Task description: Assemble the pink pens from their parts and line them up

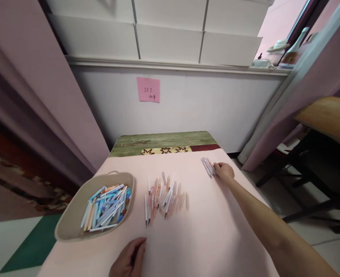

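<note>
My right hand (224, 170) is at the far right of the table, its fingers pinched on the end of a pen at the right side of a small row of clear, pinkish pens (208, 167). Low in the view, my left hand (129, 258) rests near the table's front with its fingers curled in and nothing seen in them. Between the hands lies a loose spread of white pen refills (146, 209) and translucent pink and peach pen barrels (179, 188). To the left, a beige basket (69, 215) holds many blue, white, orange and peach pen parts (108, 207).
A pink cloth (204, 231) covers most of the table, with a green wood-look strip (164, 139) at its far edge. Behind stands a white wall with a pink note (148, 89). A wooden stool or table (328, 115) stands at the right.
</note>
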The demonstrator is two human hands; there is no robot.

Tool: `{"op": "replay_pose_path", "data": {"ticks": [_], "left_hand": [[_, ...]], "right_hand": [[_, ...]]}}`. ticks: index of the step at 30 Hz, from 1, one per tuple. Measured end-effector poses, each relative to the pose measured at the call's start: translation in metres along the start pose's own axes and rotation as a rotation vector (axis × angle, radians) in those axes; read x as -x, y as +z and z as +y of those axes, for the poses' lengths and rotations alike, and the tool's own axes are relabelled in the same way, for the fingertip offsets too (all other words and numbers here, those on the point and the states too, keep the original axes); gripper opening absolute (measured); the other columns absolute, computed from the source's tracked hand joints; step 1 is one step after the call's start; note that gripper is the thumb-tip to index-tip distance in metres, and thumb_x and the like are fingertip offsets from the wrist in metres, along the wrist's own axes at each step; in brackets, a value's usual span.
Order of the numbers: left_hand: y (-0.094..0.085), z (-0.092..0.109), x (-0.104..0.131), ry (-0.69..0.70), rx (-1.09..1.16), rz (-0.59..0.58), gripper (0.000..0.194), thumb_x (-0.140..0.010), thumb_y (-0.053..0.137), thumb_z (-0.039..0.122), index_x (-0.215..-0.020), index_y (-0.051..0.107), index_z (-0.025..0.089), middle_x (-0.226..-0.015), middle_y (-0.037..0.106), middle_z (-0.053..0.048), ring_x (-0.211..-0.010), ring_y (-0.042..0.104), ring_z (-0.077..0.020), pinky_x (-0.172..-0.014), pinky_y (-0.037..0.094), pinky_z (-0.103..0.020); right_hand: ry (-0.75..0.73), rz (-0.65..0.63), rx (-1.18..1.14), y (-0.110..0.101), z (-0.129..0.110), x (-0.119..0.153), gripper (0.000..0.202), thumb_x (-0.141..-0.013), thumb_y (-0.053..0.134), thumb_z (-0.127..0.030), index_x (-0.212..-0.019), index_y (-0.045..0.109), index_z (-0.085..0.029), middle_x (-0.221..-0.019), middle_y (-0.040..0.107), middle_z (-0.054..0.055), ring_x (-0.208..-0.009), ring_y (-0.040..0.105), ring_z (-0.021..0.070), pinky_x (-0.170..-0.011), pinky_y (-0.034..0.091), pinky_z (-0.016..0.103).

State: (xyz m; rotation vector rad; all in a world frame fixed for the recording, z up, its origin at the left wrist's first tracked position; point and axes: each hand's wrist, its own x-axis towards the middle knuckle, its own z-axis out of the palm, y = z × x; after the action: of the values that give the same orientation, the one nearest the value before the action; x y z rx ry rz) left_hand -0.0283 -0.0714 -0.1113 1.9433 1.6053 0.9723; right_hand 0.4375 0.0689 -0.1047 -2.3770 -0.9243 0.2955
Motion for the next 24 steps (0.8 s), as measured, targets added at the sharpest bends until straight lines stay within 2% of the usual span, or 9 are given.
{"op": "replay_pose_path", "data": {"ticks": [5,8,11,13,14,16,18,21,24], "left_hand": [[-0.001,0.012,0.003,-0.029,0.030,-0.007,0.020,-0.081,0.057,0.040,-0.088,0.070,0.026,-0.084,0.074,0.001,-0.074,0.070,-0.0170,-0.069,0.055,-0.022],[-0.001,0.016,0.004,-0.054,0.044,-0.022,0.020,-0.083,0.055,0.039,-0.089,0.069,0.026,-0.085,0.074,0.000,-0.075,0.069,-0.0170,-0.070,0.055,-0.023],[-0.001,0.018,0.005,-0.065,0.057,-0.031,0.020,-0.084,0.054,0.038,-0.090,0.068,0.025,-0.086,0.073,0.000,-0.077,0.069,-0.0173,-0.072,0.054,-0.025],[-0.001,0.018,0.006,-0.065,0.065,-0.035,0.020,-0.085,0.054,0.038,-0.091,0.067,0.025,-0.087,0.073,0.000,-0.079,0.068,-0.0175,-0.074,0.053,-0.025],[-0.002,0.019,0.006,-0.065,0.070,-0.037,0.020,-0.085,0.053,0.038,-0.092,0.067,0.025,-0.087,0.073,0.000,-0.079,0.068,-0.0176,-0.075,0.053,-0.026],[-0.002,0.021,0.007,-0.070,0.080,-0.042,0.020,-0.086,0.053,0.038,-0.091,0.066,0.025,-0.086,0.072,-0.001,-0.078,0.067,-0.0175,-0.076,0.053,-0.026],[-0.002,0.023,0.009,-0.079,0.093,-0.053,0.020,-0.087,0.052,0.038,-0.090,0.066,0.024,-0.085,0.072,-0.001,-0.077,0.067,-0.0173,-0.075,0.052,-0.027],[-0.001,0.024,0.010,-0.091,0.116,-0.056,0.020,-0.087,0.052,0.037,-0.090,0.066,0.024,-0.084,0.071,-0.001,-0.077,0.066,-0.0175,-0.075,0.052,-0.027],[-0.001,0.023,0.011,-0.116,0.143,-0.033,0.020,-0.085,0.053,0.038,-0.091,0.066,0.023,-0.085,0.071,-0.002,-0.077,0.066,-0.0181,-0.075,0.052,-0.029]], "right_hand": [[-0.044,0.013,-0.073,-0.004,0.004,0.003,0.028,-0.072,0.059,-0.043,-0.075,0.076,-0.021,-0.069,0.071,0.009,-0.071,0.064,0.0247,-0.062,0.042,0.030],[-0.090,0.076,-0.161,-0.010,-0.002,0.014,0.034,-0.074,0.057,-0.042,-0.092,0.074,-0.018,-0.084,0.072,0.011,-0.079,0.064,0.0248,-0.068,0.045,0.031],[-0.204,0.111,-0.339,-0.011,-0.020,0.049,0.046,-0.083,0.048,-0.047,-0.112,0.066,-0.016,-0.096,0.071,0.010,-0.081,0.065,0.0203,-0.068,0.048,0.028],[-0.339,-0.009,-0.624,-0.007,-0.037,0.086,0.043,-0.081,0.054,-0.049,-0.104,0.068,-0.015,-0.086,0.071,0.009,-0.073,0.064,0.0194,-0.064,0.048,0.028],[-0.389,-0.094,-0.681,-0.004,-0.046,0.106,0.040,-0.079,0.058,-0.049,-0.097,0.069,-0.015,-0.081,0.071,0.008,-0.069,0.063,0.0184,-0.062,0.048,0.028],[-0.447,-0.238,-0.718,0.004,-0.064,0.144,0.032,-0.077,0.062,-0.046,-0.086,0.070,-0.017,-0.074,0.069,0.005,-0.064,0.060,0.0169,-0.060,0.047,0.027],[-0.484,-0.295,-0.704,0.015,-0.079,0.172,0.029,-0.078,0.062,-0.045,-0.082,0.071,-0.018,-0.068,0.067,0.003,-0.061,0.058,0.0156,-0.058,0.045,0.025],[-0.460,-0.258,-0.736,0.033,-0.093,0.189,0.029,-0.078,0.060,-0.044,-0.082,0.071,-0.017,-0.064,0.064,0.001,-0.058,0.054,0.0143,-0.057,0.044,0.024],[-0.421,-0.142,-0.799,0.049,-0.093,0.188,0.032,-0.079,0.057,-0.045,-0.086,0.070,-0.016,-0.067,0.065,0.001,-0.059,0.053,0.0139,-0.060,0.045,0.025]]}}
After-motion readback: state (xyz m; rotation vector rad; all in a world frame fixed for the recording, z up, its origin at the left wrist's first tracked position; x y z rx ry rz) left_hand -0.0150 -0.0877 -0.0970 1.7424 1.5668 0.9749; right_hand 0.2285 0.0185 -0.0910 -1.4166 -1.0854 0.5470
